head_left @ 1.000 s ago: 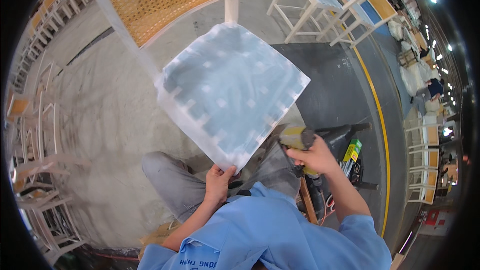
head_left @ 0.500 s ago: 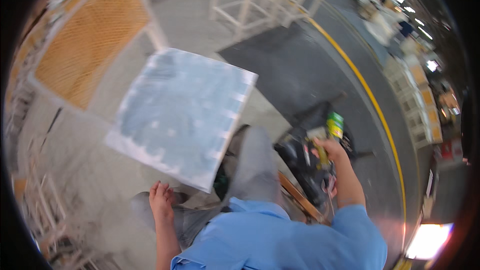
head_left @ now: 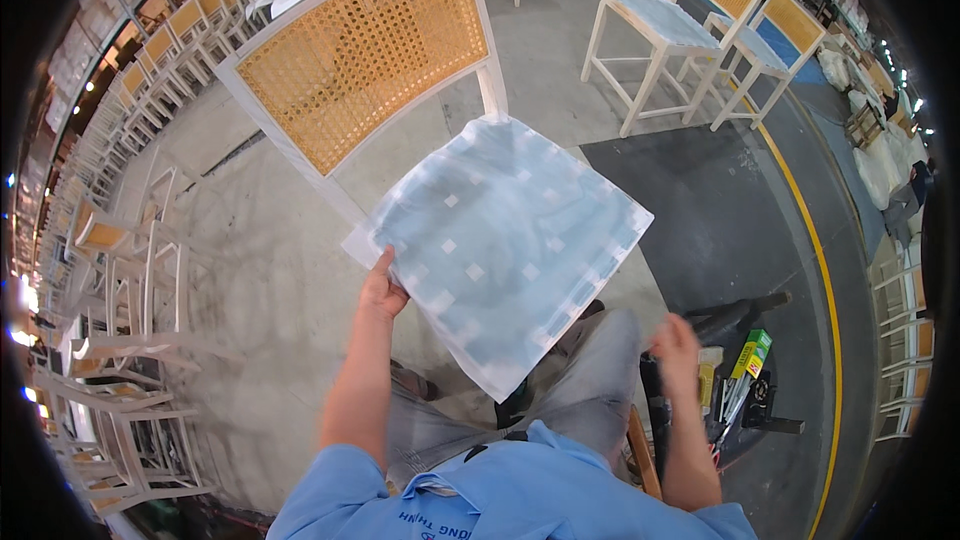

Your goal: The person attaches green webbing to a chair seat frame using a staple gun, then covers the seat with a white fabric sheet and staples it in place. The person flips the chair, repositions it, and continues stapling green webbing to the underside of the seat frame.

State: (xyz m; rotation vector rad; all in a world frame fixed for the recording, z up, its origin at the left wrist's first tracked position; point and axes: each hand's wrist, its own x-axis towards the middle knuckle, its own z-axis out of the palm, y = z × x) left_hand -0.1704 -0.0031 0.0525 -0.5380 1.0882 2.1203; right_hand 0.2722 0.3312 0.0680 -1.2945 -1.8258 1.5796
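A chair stands before me with a woven cane backrest in a pale frame. Its seat is wrapped in cloudy film over light blue, with small white squares showing. At the seat's left corner, my left hand grips the edge, some fingers hidden beneath it. My right hand hangs right of my knee, apart from the seat. Motion smears its fingers, and I cannot make out anything in it. Close beside it, a black tool holder carries a green and yellow box and a yellowish item.
Two similar chairs stand at the far right, near a yellow floor line. Bare chair frames are stacked at the left. Rows of chairs fill the far left. A dark mat lies right of the seat.
My left hand has come up to the seat's edge. My right hand has lifted away from the tool holder. The view has shifted, so the chair appears farther right.
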